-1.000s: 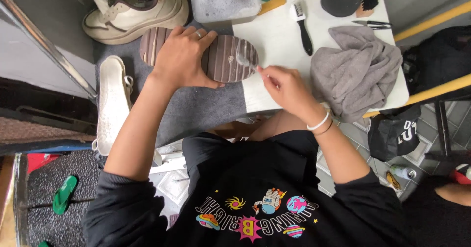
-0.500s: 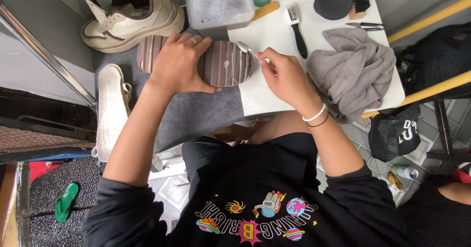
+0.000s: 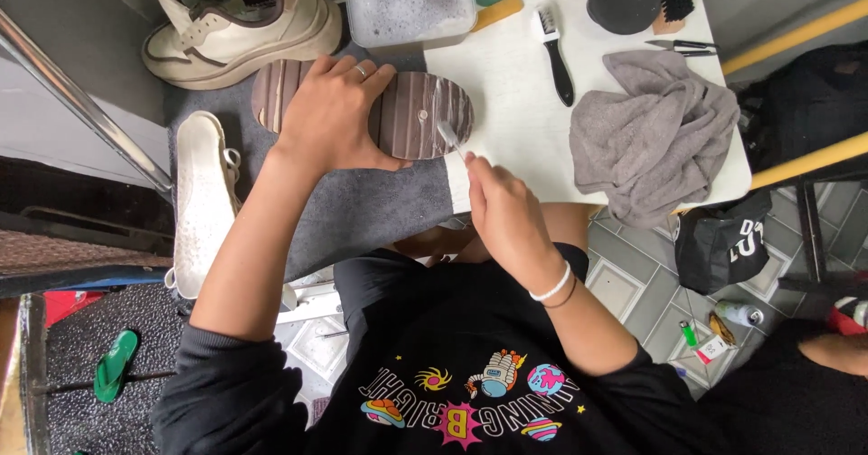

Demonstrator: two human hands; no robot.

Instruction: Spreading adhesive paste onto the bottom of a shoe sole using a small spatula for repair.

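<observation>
Brown ribbed rubber shoe sole (image 3: 416,112), turned upward, lies on the grey mat (image 3: 362,211) at the edge of the white table (image 3: 515,103). Left hand (image 3: 330,116) presses flat on it, fingers spread, gripping nothing. Right hand (image 3: 502,206) is closed around a small clear-bristled brush (image 3: 449,137). Since a second ago the brush head has slid from the sole's far edge down toward its near rim, so scrubbing is working across the heel end. A grey crumpled cloth (image 3: 655,134) lies nearby.
</observation>
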